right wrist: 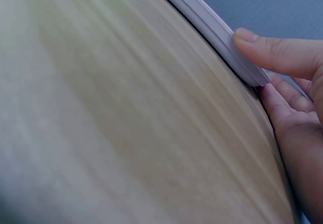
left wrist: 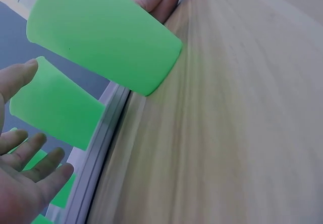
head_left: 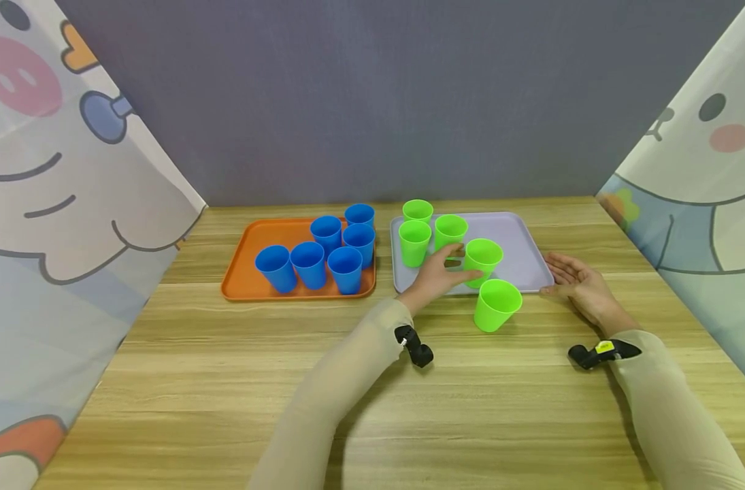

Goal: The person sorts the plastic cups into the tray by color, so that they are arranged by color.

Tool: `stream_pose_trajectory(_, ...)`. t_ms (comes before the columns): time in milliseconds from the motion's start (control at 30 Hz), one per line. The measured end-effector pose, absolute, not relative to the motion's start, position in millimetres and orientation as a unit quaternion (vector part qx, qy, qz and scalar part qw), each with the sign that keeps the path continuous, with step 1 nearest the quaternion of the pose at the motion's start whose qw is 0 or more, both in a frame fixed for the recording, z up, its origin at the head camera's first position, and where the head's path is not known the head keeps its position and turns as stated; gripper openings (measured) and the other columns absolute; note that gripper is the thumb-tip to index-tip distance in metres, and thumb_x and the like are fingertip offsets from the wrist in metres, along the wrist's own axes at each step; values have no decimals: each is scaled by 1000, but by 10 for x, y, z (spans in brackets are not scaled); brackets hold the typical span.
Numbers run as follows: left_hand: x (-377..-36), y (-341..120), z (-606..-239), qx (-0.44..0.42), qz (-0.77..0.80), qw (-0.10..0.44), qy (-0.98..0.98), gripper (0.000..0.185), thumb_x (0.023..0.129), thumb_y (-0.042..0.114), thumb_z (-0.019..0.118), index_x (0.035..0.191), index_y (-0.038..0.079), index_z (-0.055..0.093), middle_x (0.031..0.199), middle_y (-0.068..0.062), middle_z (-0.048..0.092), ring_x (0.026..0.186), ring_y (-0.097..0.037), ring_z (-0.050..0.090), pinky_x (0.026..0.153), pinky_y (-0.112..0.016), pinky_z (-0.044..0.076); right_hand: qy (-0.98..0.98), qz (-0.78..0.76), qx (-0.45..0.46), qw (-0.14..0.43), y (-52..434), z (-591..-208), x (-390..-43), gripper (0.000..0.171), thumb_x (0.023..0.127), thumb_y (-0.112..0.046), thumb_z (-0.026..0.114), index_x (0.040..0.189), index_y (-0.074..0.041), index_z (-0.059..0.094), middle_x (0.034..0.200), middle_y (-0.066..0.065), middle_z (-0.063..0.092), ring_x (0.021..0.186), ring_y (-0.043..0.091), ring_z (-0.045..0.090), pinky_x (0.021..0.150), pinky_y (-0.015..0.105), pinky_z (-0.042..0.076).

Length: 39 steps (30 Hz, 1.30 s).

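Observation:
In the head view my left hand (head_left: 436,275) reaches over the lilac tray (head_left: 513,245), its thumb and fingers spread about a green cup (head_left: 484,262) near the tray's front edge. The left wrist view shows those fingers (left wrist: 43,168) loosely extended; contact with the cup cannot be made out. Closer to me, another green cup (head_left: 497,305) stands on the table just before the tray. My right hand (head_left: 580,289) holds the tray's front right corner, the thumb (right wrist: 272,52) across the rim and the fingers beside and below it. More green cups (head_left: 415,243) occupy the tray's left part.
To the left lies an orange tray (head_left: 258,238) carrying several blue cups (head_left: 311,265), grouped toward its right and front. Both trays sit on a wooden table (head_left: 237,381). A grey panel (head_left: 372,102) rises behind, with printed cloths (head_left: 703,224) along both sides.

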<state>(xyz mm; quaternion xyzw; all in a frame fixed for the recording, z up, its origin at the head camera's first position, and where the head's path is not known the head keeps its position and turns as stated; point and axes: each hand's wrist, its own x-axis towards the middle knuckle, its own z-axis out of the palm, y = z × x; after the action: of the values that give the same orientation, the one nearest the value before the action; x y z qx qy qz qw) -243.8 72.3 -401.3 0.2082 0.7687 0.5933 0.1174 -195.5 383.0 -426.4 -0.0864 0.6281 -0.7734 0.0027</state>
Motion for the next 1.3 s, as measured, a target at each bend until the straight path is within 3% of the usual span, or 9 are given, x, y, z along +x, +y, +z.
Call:
stream_pose_trajectory(233,-2406,606,-4082,202,593,120,770,73,87,29,79,149,11,45,142,-8,55,124,-25,56,92,-27,50,624,-776,-91,1,3824,-4272,-1967,70,74,36,56,135,4,46,125,-3,63,114,4,61,94,18,46)
stream_pose_trajectory(800,-2210,422,-4090,253,605,159,738,71,87,18,79,147,1,44,138,-10,57,121,-21,57,97,-27,48,631,-771,-85,0,3846,-4277,-1970,70,75,36,56,135,3,45,126,-4,62,114,3,60,94,17,46)
stream_pose_trajectory(1300,-2038,496,-4058,289,611,185,714,69,84,11,81,145,5,48,135,-6,59,116,-12,58,98,-24,46,628,-774,-84,3,3833,-4265,-1970,70,75,36,55,135,1,47,125,-4,63,114,3,61,94,17,46)
